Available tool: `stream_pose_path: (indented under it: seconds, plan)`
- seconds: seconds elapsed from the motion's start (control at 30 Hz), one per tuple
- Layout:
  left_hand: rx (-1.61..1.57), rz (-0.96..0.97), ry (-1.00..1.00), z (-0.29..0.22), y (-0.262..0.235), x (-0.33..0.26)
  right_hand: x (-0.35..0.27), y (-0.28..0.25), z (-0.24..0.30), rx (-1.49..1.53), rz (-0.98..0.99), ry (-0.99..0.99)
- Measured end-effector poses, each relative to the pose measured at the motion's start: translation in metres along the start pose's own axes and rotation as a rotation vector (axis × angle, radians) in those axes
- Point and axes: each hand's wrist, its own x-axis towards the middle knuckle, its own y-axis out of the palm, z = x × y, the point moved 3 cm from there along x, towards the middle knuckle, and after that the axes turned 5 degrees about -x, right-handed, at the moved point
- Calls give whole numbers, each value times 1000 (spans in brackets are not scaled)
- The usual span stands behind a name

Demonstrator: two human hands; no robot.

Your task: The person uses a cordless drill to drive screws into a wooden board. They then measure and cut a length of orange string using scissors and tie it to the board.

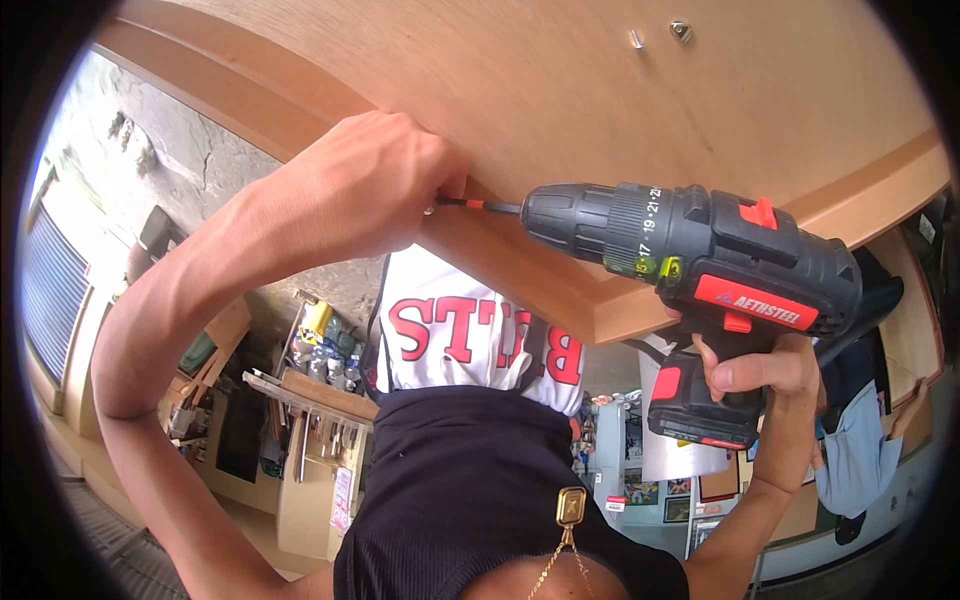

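A black and red drill lies nearly level in front of the person's body, its chuck pointing left and a bit with a red band reaching toward the left hand. The right hand is wrapped around the drill's handle, just above the battery pack. The left hand is curled nearly into a fist at the bit's far end; its fingertips are hidden, so I cannot tell whether it has hold of the bit. A small metal glint shows beneath it

Behind both is a light brown wooden panel edged by a raised wooden rim. Two small metal pieces stand on the panel near the top. Lower down are a black top, a gold pendant and a white garment with red lettering. Farther off at the right is another person in a light blue shirt
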Motion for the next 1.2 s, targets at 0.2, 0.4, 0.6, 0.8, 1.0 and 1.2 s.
stream_pose_path:
  seconds: [0.2,0.4,0.6,0.8,1.0,1.2]
  plan:
    - [-31,-32,16,2,3,-6,10,-2,9,-33,65,32]
    - [-39,-8,-1,5,4,-8,13,-2,7,-34,91,5]
    - [-40,-4,3,4,4,-10,14,-3,12,-48,68,23]
    - [-62,-22,56,9,2,-8,13,0,16,-34,54,58]
    - [-69,-12,2,8,7,-11,14,-10,21,-120,40,21]
    - [-59,-14,50,10,2,-10,20,-10,35,-215,64,43]
